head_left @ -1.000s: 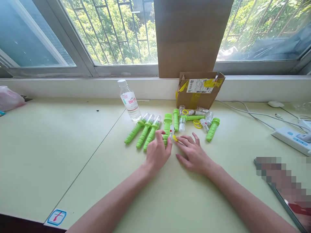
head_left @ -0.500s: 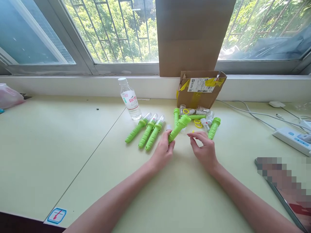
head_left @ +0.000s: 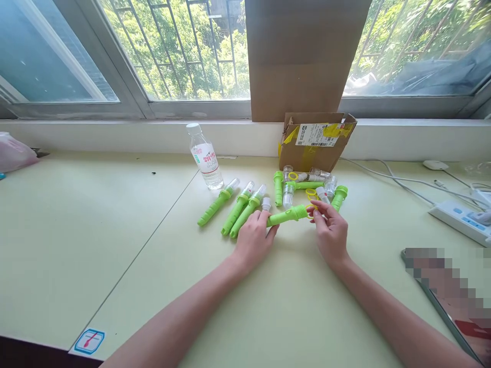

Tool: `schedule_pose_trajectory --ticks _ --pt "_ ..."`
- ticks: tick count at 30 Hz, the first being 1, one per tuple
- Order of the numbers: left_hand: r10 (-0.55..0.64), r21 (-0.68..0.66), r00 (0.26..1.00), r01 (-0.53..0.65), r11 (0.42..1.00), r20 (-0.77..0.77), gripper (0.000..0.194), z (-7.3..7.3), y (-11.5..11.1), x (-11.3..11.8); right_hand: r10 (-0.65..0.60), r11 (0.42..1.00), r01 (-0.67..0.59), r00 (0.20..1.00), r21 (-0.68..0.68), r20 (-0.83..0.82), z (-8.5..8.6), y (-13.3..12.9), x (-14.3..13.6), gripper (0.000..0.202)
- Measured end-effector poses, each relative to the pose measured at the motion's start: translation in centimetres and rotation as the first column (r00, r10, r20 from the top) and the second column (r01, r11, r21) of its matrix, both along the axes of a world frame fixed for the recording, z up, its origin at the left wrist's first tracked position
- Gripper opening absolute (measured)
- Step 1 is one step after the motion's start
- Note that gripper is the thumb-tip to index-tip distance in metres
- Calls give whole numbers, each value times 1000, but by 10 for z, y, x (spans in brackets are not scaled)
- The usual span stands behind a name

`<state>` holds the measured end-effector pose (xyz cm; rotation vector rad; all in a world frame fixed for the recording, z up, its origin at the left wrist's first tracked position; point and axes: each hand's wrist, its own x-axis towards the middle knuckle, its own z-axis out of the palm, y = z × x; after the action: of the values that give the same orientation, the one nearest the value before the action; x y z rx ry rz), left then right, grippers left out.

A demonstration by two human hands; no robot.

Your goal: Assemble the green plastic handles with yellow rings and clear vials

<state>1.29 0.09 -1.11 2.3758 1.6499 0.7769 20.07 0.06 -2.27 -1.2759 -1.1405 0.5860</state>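
showing, over the middle of the desk (head_left: 291, 301), a green tube (head_left: 289, 214), slightly tilted, with its threaded mouth toward the right; wrapped near the opposite end by the curled fingers of the left grip (head_left: 251, 236). pinching a yellow ring (head_left: 310, 206) by its edge with the right grip (head_left: 333, 232), just beside that mouth; impossible to tell whether touching. judged light, stiff and probably of hard plastic: unlikely to dent, perhaps apt to slip where smooth; best taken around the barrel, clear of the threads. judged thin, springy and almost weightless in the case of the ring: best taken between thumb and fingertip, without squeezing out of round. showing also, to the left, three capped tubes (head_left: 238, 209).
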Motion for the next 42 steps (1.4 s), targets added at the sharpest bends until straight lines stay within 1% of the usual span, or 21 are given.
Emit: schedule_pose_trajectory --ticks 3,7,15,19,21,26,29,36,42 --pt "0 18 999 1 1000 -43 16 0 -1 1 -8 1000 8 1000 13 9 -1 1 -1 23" --pt "0 24 998 1 1000 -55 17 0 -1 1 -12 999 11 999 39 32 -2 -1 -1 24" --pt "18 19 996 -16 1000 -84 9 0 0 0 -25 992 7 989 123 147 -2 -7 -4 29" --pt "24 17 993 -23 1000 -114 7 0 0 1 -69 989 52 990 141 123 -5 -5 -5 28" --pt "21 19 991 -18 1000 -136 6 0 -1 1 -70 986 54 992 156 104 -4 -4 -6 26" --pt "21 25 986 -17 1000 -166 6 -1 -1 2 8 981 -30 993 194 116 0 -7 -8 23" --pt "24 25 985 -20 999 -168 8 -2 0 1 35 977 -58 993 206 111 1 -8 -8 21" --pt "23 19 986 -21 1000 -164 8 0 -1 1 83 975 -109 987 193 136 3 -11 -6 15" --pt "5 9 990 -3 1000 -144 11 1 -1 1 112 973 -148 973 178 202 6 -12 -6 12"
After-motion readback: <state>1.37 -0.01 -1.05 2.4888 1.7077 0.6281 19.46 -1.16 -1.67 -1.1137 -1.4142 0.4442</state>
